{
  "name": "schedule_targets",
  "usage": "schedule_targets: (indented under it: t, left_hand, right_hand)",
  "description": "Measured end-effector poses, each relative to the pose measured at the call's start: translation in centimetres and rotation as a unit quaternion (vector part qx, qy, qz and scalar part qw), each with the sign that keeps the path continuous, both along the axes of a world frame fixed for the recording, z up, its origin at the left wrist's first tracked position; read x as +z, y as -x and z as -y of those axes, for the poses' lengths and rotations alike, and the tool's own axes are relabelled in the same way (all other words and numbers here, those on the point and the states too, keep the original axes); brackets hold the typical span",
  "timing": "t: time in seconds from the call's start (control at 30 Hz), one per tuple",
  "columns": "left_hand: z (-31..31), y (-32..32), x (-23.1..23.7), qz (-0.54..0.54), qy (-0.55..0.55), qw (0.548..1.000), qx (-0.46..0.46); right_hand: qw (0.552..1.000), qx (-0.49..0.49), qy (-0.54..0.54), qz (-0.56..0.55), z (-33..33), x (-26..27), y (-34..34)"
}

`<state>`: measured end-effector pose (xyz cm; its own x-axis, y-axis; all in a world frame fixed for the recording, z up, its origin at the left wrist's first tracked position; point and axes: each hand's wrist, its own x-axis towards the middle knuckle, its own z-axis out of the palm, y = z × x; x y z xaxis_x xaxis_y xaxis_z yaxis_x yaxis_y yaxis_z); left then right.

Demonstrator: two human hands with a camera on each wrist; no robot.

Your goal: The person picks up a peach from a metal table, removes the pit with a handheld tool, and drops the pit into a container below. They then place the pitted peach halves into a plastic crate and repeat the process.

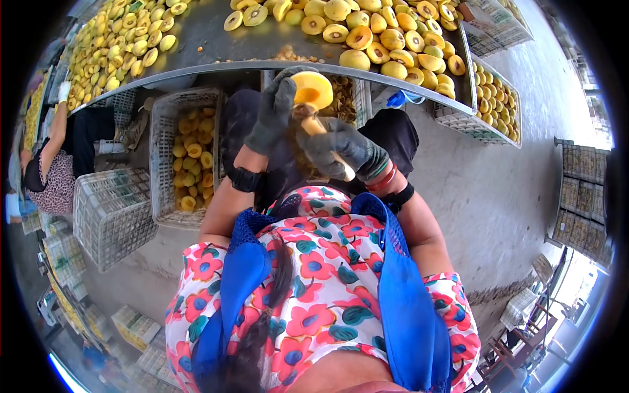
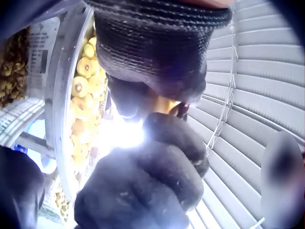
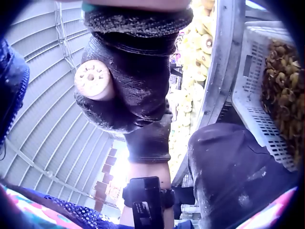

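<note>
Beside the counter (image 1: 216,66), our left grip (image 1: 274,108) held the cut fruit (image 1: 320,84) while our right grip (image 1: 339,147) wrapped the pale handle (image 1: 313,124), and we judged the flesh light, slippery and easily bruised, best cradled around its outside.

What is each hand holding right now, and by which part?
The left hand holds a cut yellow fruit by its outer side. The right hand grips a tool by its pale handle, the butt end sticking out.
</note>
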<state>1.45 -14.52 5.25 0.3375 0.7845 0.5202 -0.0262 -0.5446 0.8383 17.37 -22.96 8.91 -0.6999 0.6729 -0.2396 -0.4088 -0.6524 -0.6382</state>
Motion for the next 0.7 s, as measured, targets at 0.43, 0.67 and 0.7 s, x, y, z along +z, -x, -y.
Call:
schedule_targets:
  t: [0.43, 0.67, 0.7]
  left_hand:
    - [-0.1, 4.2, 0.9, 0.141, 0.282, 0.947, 0.052]
    - [0.4, 2.9, 0.3, 0.097, 0.140, 0.985, 0.034]
    - [0.4, 2.9, 0.3, 0.092, 0.136, 0.986, 0.035]
  right_hand:
    - [0.814, -0.179, -0.386, 0.397, -1.1, -1.8, 3.3]
    - [0.716, -0.217, -0.468, 0.470, -1.9, -1.7, 4.2]
    - [0.711, -0.209, -0.470, 0.480, -1.9, -2.0, 4.3]
